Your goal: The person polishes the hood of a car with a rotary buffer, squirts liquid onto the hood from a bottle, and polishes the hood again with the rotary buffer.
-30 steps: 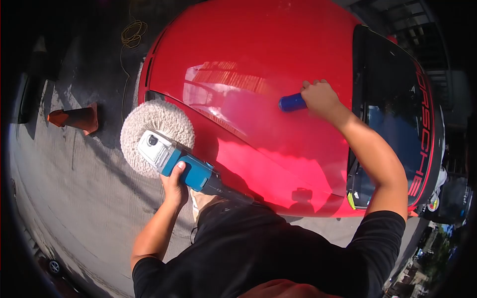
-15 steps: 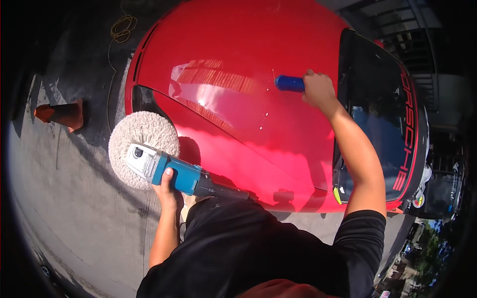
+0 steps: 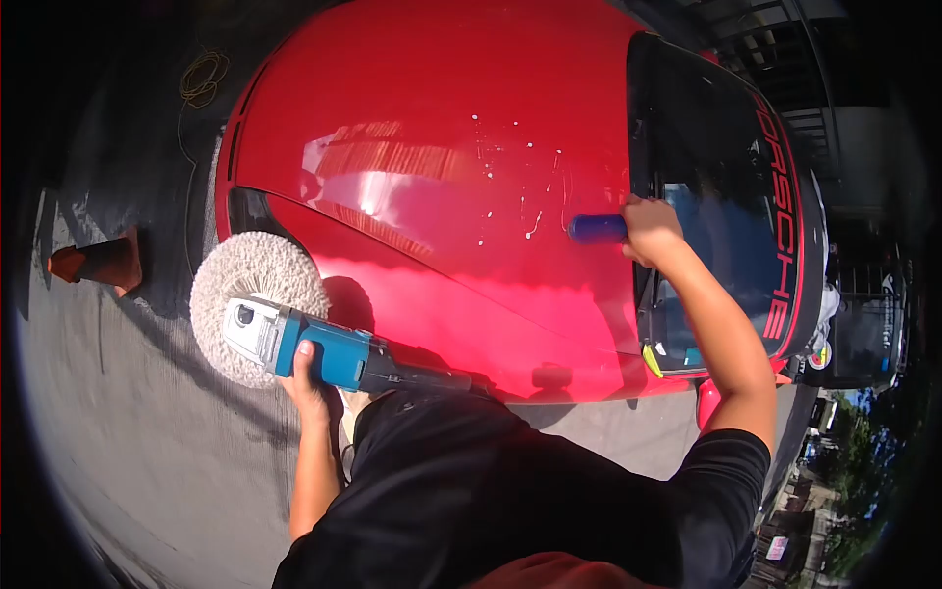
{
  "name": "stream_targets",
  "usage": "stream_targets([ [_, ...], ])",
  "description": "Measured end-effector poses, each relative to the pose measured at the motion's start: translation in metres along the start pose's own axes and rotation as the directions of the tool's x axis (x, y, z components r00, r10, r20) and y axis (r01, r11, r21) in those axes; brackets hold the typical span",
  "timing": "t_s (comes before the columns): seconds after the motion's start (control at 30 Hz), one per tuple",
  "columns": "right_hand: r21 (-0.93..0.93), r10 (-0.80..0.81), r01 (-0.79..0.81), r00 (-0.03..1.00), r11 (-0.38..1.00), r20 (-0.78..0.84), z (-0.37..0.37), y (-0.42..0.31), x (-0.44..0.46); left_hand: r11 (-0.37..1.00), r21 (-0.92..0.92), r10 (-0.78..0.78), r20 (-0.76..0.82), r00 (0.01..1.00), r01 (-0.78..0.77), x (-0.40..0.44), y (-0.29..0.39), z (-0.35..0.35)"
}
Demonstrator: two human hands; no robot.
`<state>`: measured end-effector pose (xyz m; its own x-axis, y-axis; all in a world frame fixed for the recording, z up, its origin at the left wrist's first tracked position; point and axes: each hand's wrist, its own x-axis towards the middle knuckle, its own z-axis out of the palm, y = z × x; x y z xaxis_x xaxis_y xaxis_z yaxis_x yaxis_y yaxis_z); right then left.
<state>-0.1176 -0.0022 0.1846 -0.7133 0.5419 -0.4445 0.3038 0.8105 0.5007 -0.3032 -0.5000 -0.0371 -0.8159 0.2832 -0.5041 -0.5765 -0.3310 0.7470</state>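
My left hand [image 3: 308, 385] is wrapped round a teal and black power polisher [image 3: 332, 355], its thumb on the teal body. The polisher's round, fluffy off-white pad [image 3: 265, 257] hangs beside the front corner of the red car. My right hand [image 3: 652, 230] grips a blue bottle [image 3: 595, 229], slightly blurred, whose far end points over the red hood [image 3: 412, 128]. Several white drops and thin streaks [image 3: 531, 232] lie on the paint near the bottle. Whether the bottle touches the hood, I cannot tell.
The dark windshield [image 3: 702, 187] with a red-lettered band borders the hood on the right. An orange traffic cone [image 3: 123, 261] lies on the pavement at left. A coiled yellow cord [image 3: 204, 80] rests farther off. A yellow-green item [image 3: 652, 361] sits at the windshield's lower corner.
My right hand has brought the blue bottle down the hood, nearer my body. More white drops and streaks now show on the paint. The whole view has shifted slightly; my left hand still holds the polisher.
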Motion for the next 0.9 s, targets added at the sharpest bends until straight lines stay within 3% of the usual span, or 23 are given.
stream_targets([
  [0.03,0.002,-0.043,0.043,0.997,0.999,0.07,0.003,-0.001,-0.014,1.0,-0.001,0.009,0.001,1.0,-0.009,0.001,0.0,0.001],
  [0.17,0.006,0.174,-0.174,0.978,0.985,-0.113,0.026,0.036,-0.047,0.999,-0.007,0.034,0.018,0.999,-0.034,-0.002,0.001,0.008],
  [0.3,0.017,0.177,-0.182,0.971,0.983,0.159,0.055,0.035,-0.119,0.998,-0.05,0.031,0.054,0.998,-0.029,-0.004,0.009,0.016],
  [0.4,0.073,0.35,-0.356,0.933,0.931,0.083,0.075,0.037,-0.143,0.998,-0.055,0.034,0.075,0.997,-0.03,-0.01,0.008,0.014],
  [0.53,0.4,0.345,-0.344,0.936,0.85,0.071,0.083,-0.004,-0.159,0.998,-0.04,0.053,0.103,0.993,-0.049,-0.012,0.014,0.018],
  [0.63,0.709,0.481,-0.409,0.869,0.574,0.112,0.107,-0.037,-0.15,0.994,-0.042,0.107,0.136,0.985,-0.103,-0.019,0.016,0.024],
  [0.7,0.967,0.425,-0.255,0.878,0.024,0.221,0.179,-0.059,-0.135,0.986,0.02,0.161,0.159,0.974,-0.167,-0.02,0.011,0.021],
  [0.73,0.953,0.43,-0.115,0.873,-0.279,0.231,0.191,-0.082,-0.131,0.984,0.018,0.171,0.159,0.972,-0.176,-0.019,0.008,0.018],
  [0.8,0.775,0.393,0.086,0.893,-0.625,0.218,0.233,-0.118,-0.117,0.975,0.032,0.214,0.099,0.972,-0.218,-0.026,0.005,0.023],
  [0.83,0.627,0.378,0.185,0.906,-0.757,0.19,0.249,-0.135,-0.111,0.975,0.035,0.213,0.101,0.972,-0.217,-0.029,0.004,0.022],
  [0.9,0.445,0.327,0.217,0.926,-0.869,0.186,0.258,-0.159,-0.106,0.975,0.044,0.212,0.129,0.969,-0.22,-0.035,0.005,0.021],
])
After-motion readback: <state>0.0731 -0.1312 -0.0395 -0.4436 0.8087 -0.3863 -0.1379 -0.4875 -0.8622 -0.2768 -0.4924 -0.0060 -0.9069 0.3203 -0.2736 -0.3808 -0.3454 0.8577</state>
